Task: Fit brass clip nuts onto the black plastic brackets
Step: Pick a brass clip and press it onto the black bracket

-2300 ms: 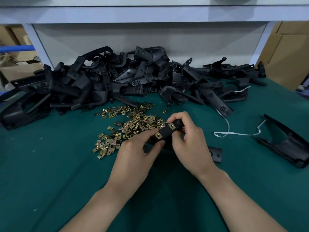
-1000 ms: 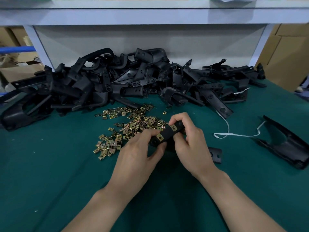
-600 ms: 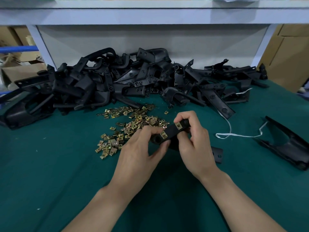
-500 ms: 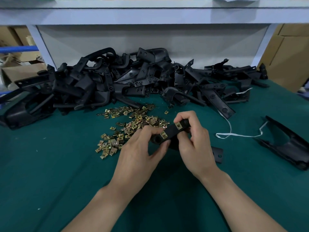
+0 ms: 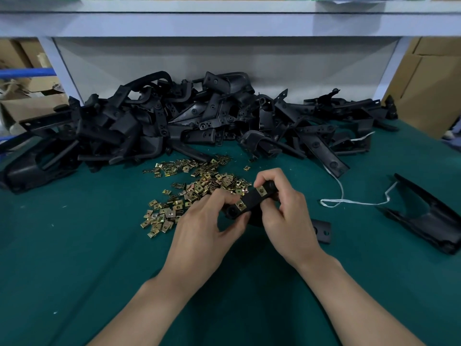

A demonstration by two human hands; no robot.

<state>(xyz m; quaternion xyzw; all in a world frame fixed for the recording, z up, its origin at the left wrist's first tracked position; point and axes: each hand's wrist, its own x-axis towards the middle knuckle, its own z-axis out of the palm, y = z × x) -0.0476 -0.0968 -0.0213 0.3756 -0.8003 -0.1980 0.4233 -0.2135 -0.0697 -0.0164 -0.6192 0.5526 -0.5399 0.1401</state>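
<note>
I have both hands on one bracket [image 5: 252, 197], held up off the green table [image 5: 74, 245]. The left hand [image 5: 207, 233] pinches its near-left end between thumb and fingertips. The right hand [image 5: 287, 213] has its fingers curled round the far-right end. The bracket's long axis therefore runs on a slant from near-left to far-right, bridging the gap between the hands, with its flat face turned up toward me.

Two brass pieces sit on that face: the first clip nut [image 5: 240, 204] by the left thumb and the second clip nut [image 5: 261, 190] by the right forefinger. Both look seated, though fingers hide the bracket's ends and I cannot tell whether another seat is left.

As I judge it, the coming move turns on where the heap of loose nuts [image 5: 197, 187] lies. It is to the left and slightly farther off, just beyond the left knuckles, while the right hand is across the bracket from it. If another nut is wanted, the left hand is the nearer one, and the right would have to steady the bracket alone. The pile of bare brackets [image 5: 174, 123] lies along the far side, well apart from both hands.
</note>
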